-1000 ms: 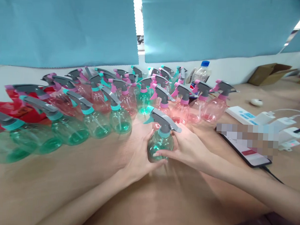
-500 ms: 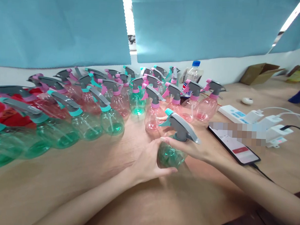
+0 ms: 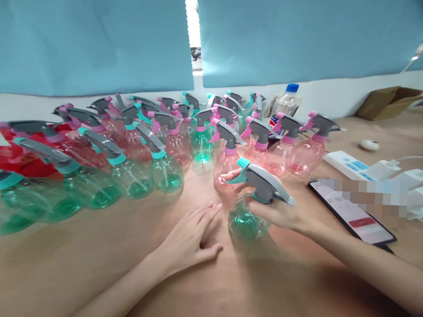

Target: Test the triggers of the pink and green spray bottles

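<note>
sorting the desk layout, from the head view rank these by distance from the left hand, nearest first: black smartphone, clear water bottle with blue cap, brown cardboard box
1. Black smartphone, right of the left hand.
2. Clear water bottle with blue cap, far behind the spray bottles.
3. Brown cardboard box, far right corner.

spray bottle [image 3: 245, 220]: glossy clear green plastic | table [image 3: 87, 265]: matt wood

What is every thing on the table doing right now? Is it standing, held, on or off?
Green spray bottle: upright, sprayer head on, gripped at the neck by the right hand.
Left hand: open, flat on the table, holding nothing.
Pink spray bottles: standing, heads on.
Other green spray bottles: standing, heads on.
Phone: lying flat, screen lit.
Water bottle: upright, blue cap on.
Cardboard box: open.
</note>
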Demonstrator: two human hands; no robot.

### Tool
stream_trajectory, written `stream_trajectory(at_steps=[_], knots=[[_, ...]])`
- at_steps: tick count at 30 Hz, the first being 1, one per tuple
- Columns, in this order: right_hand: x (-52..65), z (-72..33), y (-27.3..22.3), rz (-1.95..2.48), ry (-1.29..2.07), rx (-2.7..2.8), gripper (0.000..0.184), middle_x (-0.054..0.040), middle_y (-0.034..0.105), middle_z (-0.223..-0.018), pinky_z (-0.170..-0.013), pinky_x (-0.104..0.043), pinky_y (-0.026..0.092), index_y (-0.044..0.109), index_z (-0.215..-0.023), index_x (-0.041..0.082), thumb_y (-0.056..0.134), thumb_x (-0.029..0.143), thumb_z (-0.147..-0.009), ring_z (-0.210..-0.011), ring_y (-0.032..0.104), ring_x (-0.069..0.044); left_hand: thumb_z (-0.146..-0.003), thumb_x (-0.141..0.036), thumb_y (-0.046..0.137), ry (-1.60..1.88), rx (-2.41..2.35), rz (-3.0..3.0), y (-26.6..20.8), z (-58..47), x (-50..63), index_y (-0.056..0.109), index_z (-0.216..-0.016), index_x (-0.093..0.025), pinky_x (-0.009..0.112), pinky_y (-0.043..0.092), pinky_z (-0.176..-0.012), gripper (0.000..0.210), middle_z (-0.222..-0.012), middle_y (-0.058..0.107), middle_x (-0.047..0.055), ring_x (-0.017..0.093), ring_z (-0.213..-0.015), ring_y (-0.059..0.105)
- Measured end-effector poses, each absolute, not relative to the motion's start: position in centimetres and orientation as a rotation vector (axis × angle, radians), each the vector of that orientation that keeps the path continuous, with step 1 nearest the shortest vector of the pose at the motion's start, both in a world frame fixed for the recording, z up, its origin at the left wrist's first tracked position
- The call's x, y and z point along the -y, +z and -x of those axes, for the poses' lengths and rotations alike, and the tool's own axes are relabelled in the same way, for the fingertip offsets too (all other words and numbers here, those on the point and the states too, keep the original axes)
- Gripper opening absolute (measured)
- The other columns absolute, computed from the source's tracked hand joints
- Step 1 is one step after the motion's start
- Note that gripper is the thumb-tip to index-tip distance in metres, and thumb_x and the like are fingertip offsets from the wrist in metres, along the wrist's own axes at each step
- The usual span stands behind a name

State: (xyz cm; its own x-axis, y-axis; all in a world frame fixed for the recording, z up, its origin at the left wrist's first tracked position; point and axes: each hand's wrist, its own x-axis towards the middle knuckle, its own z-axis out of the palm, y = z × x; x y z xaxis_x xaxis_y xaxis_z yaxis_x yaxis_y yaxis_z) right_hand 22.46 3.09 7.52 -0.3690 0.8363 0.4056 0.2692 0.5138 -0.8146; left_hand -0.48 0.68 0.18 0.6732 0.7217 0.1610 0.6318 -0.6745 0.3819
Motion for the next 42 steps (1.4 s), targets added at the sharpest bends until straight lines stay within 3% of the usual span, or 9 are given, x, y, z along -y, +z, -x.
stream_trajectory(at_steps=[3,10,14,18,22,26,29,35,42], knots=[[-3.4,-22.2,7.6,0.931,0.807,1.924,0.036,-0.0001,0.067,-0.083,-0.062,-0.027,0.054,0.062,-0.095,0.024,0.044,0.016,-0.065,-0.068,0.062,-0.014,-0.083,-0.034,0.062,0.404,-1.129,-2.59,0.5,1.5,-0.7,0.026,-0.145,-0.023,0.048,0.037,-0.106,0.072,-0.14,0.049,0.012,0.031,-0.13,0.044],[-3.9,-21.8,7.4,0.928,0.803,1.917,0.013,0.0037,0.052,-0.057,-0.054,-0.024,0.05,0.054,-0.067,0.023,0.044,0.016,-0.062,-0.055,0.054,-0.012,-0.085,-0.036,0.061,0.337,-1.125,-2.638,0.3,1.6,-1.0,0.044,-0.137,-0.018,0.048,0.033,-0.11,0.057,-0.143,0.046,0.012,0.029,-0.134,0.04],[-3.8,-21.6,7.8,0.898,0.815,1.935,0.008,0.0031,0.052,-0.058,-0.054,-0.024,0.048,0.048,-0.061,0.023,0.043,0.018,-0.062,-0.056,0.053,-0.012,-0.086,-0.038,0.059,0.342,-1.143,-2.655,0.1,1.6,-0.8,0.045,-0.137,-0.018,0.048,0.034,-0.109,0.057,-0.144,0.045,0.013,0.03,-0.134,0.04],[-3.7,-21.6,8.0,0.889,0.848,1.987,0.012,0.0049,0.042,-0.05,-0.048,-0.022,0.043,0.042,-0.056,0.022,0.043,0.017,-0.066,-0.047,0.042,-0.009,-0.087,-0.04,0.058,0.325,-1.146,-2.672,0.1,1.6,-0.8,0.046,-0.137,-0.017,0.048,0.035,-0.109,0.056,-0.143,0.046,0.014,0.03,-0.134,0.04],[-3.7,-21.7,8.0,0.902,0.791,1.963,0.011,0.0043,0.042,-0.052,-0.042,-0.021,0.037,0.043,-0.057,0.022,0.044,0.016,-0.066,-0.047,0.041,-0.009,-0.088,-0.039,0.058,0.303,-1.128,-2.682,0.2,1.5,-0.8,0.047,-0.138,-0.016,0.048,0.033,-0.11,0.056,-0.144,0.045,0.014,0.029,-0.135,0.037],[-3.8,-21.6,7.9,0.887,0.78,1.905,0.004,0.001,0.055,-0.066,-0.051,-0.023,0.048,0.05,-0.064,0.022,0.048,0.019,-0.064,-0.055,0.051,-0.011,-0.087,-0.038,0.058,0.316,-1.12,-2.678,0.1,1.4,-0.8,0.048,-0.137,-0.017,0.049,0.032,-0.11,0.055,-0.144,0.045,0.014,0.03,-0.136,0.037],[-3.8,-21.6,7.7,0.908,0.86,1.863,0.014,-0.0013,0.062,-0.08,-0.056,-0.024,0.052,0.057,-0.076,0.022,0.049,0.02,-0.064,-0.062,0.058,-0.013,-0.087,-0.038,0.058,0.322,-1.113,-2.677,0.1,1.5,-0.8,0.049,-0.136,-0.017,0.049,0.032,-0.111,0.054,-0.142,0.047,0.014,0.03,-0.135,0.038],[-3.8,-21.9,6.9,0.833,0.972,1.863,0.033,-0.0017,0.068,-0.088,-0.07,-0.029,0.056,0.063,-0.099,0.025,0.05,0.015,-0.07,-0.084,0.066,-0.018,-0.089,-0.039,0.055,0.301,-1.109,-2.702,0.2,1.4,-0.7,0.048,-0.137,-0.018,0.05,0.031,-0.111,0.053,-0.143,0.046,0.014,0.03,-0.135,0.037],[-3.8,-21.7,7.0,0.824,0.919,1.866,0.037,-0.0021,0.07,-0.096,-0.079,-0.035,0.057,0.063,-0.104,0.027,0.05,0.016,-0.071,-0.089,0.068,-0.02,-0.094,-0.043,0.047,0.196,-1.155,-2.744,0.1,1.0,-0.4,0.037,-0.145,-0.019,0.051,0.026,-0.112,0.056,-0.151,0.034,0.015,0.03,-0.141,0.025]])
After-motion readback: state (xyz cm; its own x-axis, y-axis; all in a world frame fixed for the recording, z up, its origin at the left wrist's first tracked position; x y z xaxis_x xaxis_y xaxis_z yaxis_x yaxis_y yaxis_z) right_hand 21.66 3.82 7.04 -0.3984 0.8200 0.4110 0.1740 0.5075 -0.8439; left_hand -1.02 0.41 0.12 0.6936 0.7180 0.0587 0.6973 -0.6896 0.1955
